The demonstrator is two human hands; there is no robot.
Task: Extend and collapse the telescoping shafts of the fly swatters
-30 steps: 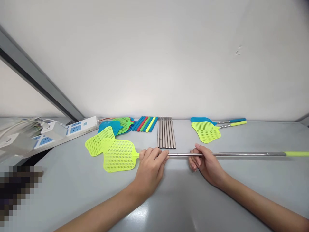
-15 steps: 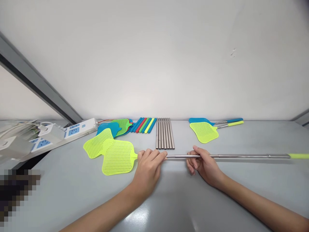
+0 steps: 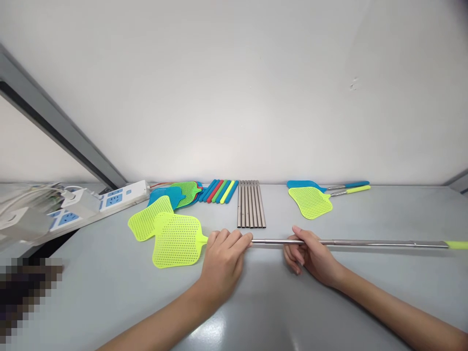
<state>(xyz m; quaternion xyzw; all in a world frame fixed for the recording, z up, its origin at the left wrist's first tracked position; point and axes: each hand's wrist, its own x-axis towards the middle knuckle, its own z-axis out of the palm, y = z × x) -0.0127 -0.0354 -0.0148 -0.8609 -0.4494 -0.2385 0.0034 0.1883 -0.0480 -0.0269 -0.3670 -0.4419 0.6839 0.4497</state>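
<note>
A: Hands?
B: Left hand (image 3: 224,258) clamped on the swatter (image 3: 272,241) by its neck. Right hand (image 3: 310,256) has thumb and fingers round the rod further toward 3 o'clock; squeeze, can't tell.
A: Lie?
B: Across the front of the table (image 3: 365,282), head (image 3: 177,241) at 9, lime grip (image 3: 457,245) at 3.
A: Handling?
B: Should be light. Rod looks smooth, likely slippery; sections may slide. Head probably bendy. I'd hold rod by the neck, plus the grip.
A: Around it?
B: Tubes (image 3: 252,204) at 1 from left hand, loose handles (image 3: 218,191) at 12, power strip (image 3: 124,195) at 10.
A: Blind spots?
B: Grip end cut off at 3. Neck joint partly under left fingers. Stacked heads (image 3: 183,194) overlap, no count. Cables blurred, corner at 8 pixelated.
</note>
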